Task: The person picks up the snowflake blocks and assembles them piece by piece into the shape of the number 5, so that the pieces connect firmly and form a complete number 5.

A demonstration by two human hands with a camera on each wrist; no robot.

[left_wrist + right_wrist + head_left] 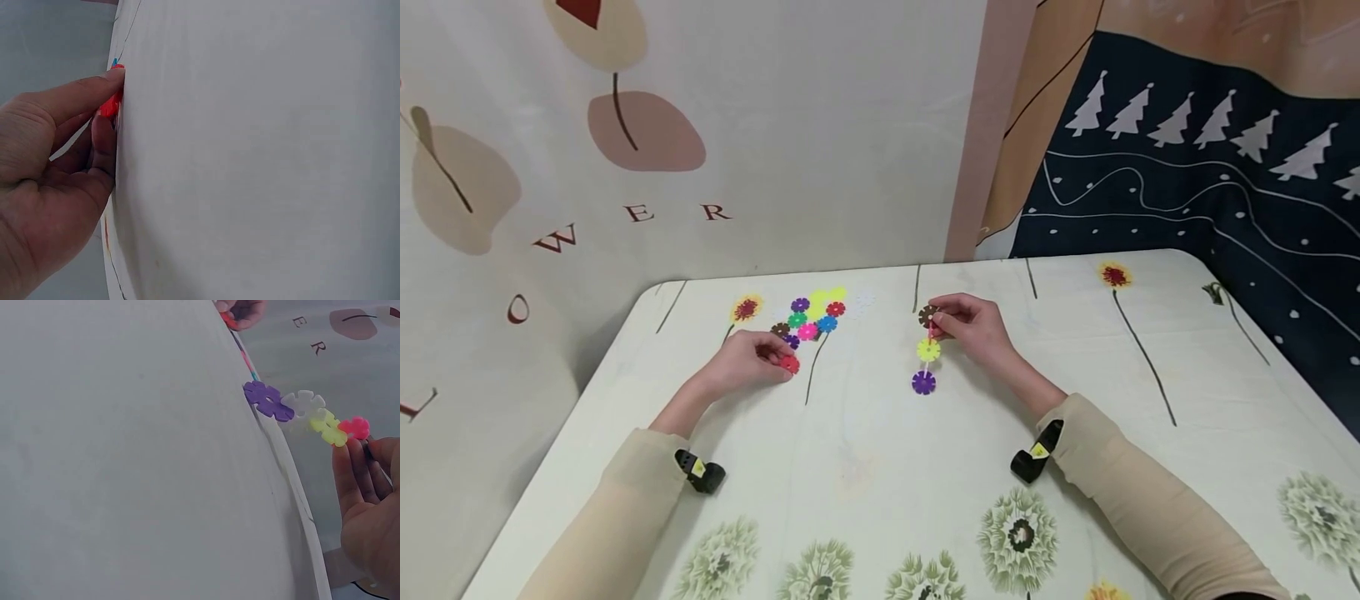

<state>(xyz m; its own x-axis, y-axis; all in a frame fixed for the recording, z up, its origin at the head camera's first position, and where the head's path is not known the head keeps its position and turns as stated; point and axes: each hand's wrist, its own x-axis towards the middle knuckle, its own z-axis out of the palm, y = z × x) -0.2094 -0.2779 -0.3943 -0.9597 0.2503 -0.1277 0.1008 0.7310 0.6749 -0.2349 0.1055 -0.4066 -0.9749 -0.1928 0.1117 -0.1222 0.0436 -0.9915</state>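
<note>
My left hand (pixel 747 360) pinches a red flower-shaped plastic disc (pixel 790 364) between thumb and fingers, low over the table, at the near edge of a loose pile of similar discs. In the left wrist view the red disc (pixel 110 106) shows between thumb and fingertips. Farther right, my right hand (pixel 976 330) grips the far end of a chain of interlocked discs by a brown disc (pixel 927 316). Along the chain come a pink disc (pixel 354 428), a yellow disc (pixel 928 350), a white disc (pixel 304 402) and a purple disc (pixel 923 382) at the free end.
The pile beside my left hand has a green disc (pixel 797 319), a blue disc (pixel 827 324), yellow discs (pixel 826 297) and several others, with pale ones (pixel 865 302) on its right. A flower-printed cloth (pixel 865 467) covers the table, and a hanging cloth (pixel 835 150) stands behind.
</note>
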